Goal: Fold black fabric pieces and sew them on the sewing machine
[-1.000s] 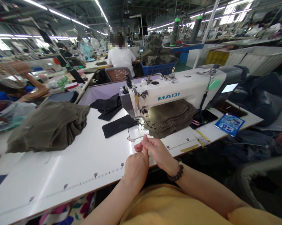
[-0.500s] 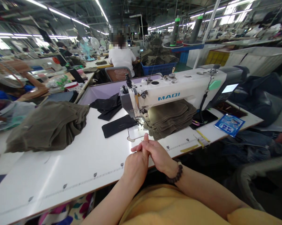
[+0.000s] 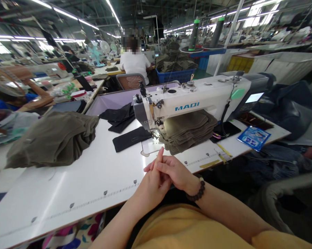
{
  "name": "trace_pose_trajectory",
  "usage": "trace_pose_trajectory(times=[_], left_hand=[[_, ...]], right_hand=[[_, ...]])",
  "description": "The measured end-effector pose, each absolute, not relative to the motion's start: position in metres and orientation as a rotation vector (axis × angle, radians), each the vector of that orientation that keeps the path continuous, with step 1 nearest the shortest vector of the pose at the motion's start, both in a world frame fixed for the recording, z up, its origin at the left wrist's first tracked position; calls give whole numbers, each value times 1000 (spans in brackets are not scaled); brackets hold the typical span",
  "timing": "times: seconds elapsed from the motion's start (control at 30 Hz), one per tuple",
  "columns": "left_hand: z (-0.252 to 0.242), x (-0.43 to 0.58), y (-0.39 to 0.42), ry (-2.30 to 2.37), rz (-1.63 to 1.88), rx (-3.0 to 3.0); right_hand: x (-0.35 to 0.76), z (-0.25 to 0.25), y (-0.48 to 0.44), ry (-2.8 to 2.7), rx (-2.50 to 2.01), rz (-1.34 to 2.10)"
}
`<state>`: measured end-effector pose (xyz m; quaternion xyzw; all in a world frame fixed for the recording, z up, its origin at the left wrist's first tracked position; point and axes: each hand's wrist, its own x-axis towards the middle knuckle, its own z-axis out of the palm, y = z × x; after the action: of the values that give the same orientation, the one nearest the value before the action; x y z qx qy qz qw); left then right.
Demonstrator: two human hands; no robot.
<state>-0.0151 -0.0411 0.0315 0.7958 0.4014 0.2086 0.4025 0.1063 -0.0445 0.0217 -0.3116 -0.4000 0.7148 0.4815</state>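
The left hand (image 3: 152,183) and the right hand (image 3: 176,173) were together at the near edge of the white tabletop (image 3: 93,180), touching each other, the right fingers laid over the left. Neither hand grasped any object; the fingers were loosely curled, one left finger pointing up toward the machine. A dark bead bracelet (image 3: 197,192) sat on the right wrist.

Just beyond the hands stood a white sewing machine (image 3: 194,98). A stack of folded olive fabric pieces (image 3: 188,133) lay under its arm, near the hands but apart from them. A black fabric strip (image 3: 130,138) lay left of the needle area, with more black pieces (image 3: 118,117) behind it. A larger heap of olive garments (image 3: 52,138) lay well to the left. A blue packet (image 3: 253,137) rested at the right end of the tabletop.

Another person in a white top (image 3: 134,64) sat at a station farther back, facing away.
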Motion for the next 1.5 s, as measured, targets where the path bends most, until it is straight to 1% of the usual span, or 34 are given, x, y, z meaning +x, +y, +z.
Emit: trace_pose_trajectory(times=[0.13, 0.27, 0.4, 0.5, 0.6, 0.73, 0.9, 1.1, 1.2, 1.33, 1.5], left_hand=[[28, -17, -42, 989, 527, 2037], [24, -19, -39, 1036, 524, 2111], [24, -19, -37, 1078, 523, 2272], [23, -17, -36, 1161, 487, 2408], [21, -17, -37, 1231, 421, 2480], [17, -16, -39, 1258, 299, 2549], [20, -10, -43, 1289, 115, 2616], [21, -9, -41, 1415, 14, 2693], [23, -8, -39, 1514, -162, 2777], [30, -2, -40, 1512, -393, 2847], [27, 0, -39, 1541, -384, 2844]], right_hand=[[103, 27, -47, -960, -767, 1697], [106, 32, -48, -1104, -889, 1678], [105, 33, -51, -1140, -909, 1563], [103, 33, -53, -1110, -895, 1559], [103, 32, -51, -1105, -860, 1566], [106, 30, -44, -988, -815, 1453], [105, 27, -41, -956, -850, 1402], [102, 28, -42, -994, -940, 1396], [104, 31, -41, -1060, -1059, 1350], [103, 33, -40, -1141, -1180, 1218], [102, 28, -39, -1055, -1161, 1282]])
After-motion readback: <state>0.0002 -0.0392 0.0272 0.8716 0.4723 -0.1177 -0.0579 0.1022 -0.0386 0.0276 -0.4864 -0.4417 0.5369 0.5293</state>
